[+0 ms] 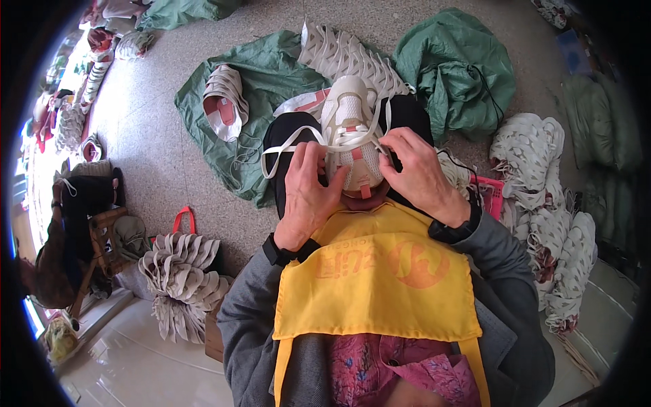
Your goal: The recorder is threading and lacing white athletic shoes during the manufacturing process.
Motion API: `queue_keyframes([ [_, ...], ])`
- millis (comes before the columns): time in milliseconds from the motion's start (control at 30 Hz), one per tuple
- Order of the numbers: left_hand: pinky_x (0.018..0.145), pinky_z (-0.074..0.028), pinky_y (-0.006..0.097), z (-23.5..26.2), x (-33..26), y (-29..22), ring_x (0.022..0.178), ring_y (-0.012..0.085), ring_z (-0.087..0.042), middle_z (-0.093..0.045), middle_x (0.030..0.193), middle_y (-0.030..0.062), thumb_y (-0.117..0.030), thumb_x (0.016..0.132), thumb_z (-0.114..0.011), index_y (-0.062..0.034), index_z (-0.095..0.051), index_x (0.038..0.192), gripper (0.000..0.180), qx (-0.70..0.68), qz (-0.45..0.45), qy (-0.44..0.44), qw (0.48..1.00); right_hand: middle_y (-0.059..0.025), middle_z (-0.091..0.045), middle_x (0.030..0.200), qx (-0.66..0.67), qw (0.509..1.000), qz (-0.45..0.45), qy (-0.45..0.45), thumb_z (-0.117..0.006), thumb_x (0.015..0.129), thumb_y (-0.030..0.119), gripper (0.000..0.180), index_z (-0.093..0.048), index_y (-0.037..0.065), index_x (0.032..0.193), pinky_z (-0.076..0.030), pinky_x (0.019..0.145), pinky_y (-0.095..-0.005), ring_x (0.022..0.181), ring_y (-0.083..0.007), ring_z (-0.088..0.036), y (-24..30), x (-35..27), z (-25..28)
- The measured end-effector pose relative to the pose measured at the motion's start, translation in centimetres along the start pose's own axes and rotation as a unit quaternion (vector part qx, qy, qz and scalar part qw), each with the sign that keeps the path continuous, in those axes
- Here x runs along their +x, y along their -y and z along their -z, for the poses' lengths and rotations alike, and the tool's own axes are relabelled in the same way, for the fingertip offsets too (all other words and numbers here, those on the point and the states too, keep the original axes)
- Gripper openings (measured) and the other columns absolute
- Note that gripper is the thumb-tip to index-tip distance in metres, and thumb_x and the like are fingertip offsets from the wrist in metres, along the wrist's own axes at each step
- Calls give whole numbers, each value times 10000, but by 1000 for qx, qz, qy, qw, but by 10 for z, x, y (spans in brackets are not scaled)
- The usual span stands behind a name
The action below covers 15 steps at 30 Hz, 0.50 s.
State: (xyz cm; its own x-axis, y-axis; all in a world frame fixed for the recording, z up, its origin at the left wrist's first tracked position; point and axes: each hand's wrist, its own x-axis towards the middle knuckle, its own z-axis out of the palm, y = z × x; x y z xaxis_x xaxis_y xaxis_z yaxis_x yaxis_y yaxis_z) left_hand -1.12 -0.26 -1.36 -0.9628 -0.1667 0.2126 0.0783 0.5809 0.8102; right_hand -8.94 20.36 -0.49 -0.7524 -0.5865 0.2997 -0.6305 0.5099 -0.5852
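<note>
A white mesh shoe upper [350,119] with red trim rests on my lap, toe pointing away. My left hand [308,193] grips its left side, fingers curled by the tongue. My right hand [417,173] pinches a flat white lace [288,146] at the upper's right eyelets. The lace loops out to the left over my black trouser knee [288,129]. A yellow apron [380,278] covers my front below the hands.
Green sacks [454,68] lie on the speckled floor ahead, with stacked white uppers [352,57] on one. More bundles of uppers sit at right [542,176] and lower left [180,271]. A pink basket [491,193] is by my right knee. A wooden stool [102,237] stands at left.
</note>
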Motion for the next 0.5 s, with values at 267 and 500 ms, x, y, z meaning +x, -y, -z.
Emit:
queue_keyframes([
  [267, 772, -462, 491, -9, -3, 2, 895, 403, -534, -498, 949, 202, 10, 853, -609, 38, -490, 1048, 230, 107, -53, 26, 993, -159, -593, 899, -1, 1000, 13, 22, -671, 804, -24, 163, -590, -13, 945, -542, 774, -430, 875, -353, -635, -9, 4, -4],
  [500, 801, -453, 500, -13, -4, -2, 937, 428, -513, -486, 998, 233, 33, 838, -576, 61, -473, 1066, 251, 140, -62, 42, 987, -134, -578, 903, -54, 992, 112, 7, -654, 797, -32, 182, -586, -5, 964, -553, 795, -398, 874, -322, -630, -9, 1, -5],
])
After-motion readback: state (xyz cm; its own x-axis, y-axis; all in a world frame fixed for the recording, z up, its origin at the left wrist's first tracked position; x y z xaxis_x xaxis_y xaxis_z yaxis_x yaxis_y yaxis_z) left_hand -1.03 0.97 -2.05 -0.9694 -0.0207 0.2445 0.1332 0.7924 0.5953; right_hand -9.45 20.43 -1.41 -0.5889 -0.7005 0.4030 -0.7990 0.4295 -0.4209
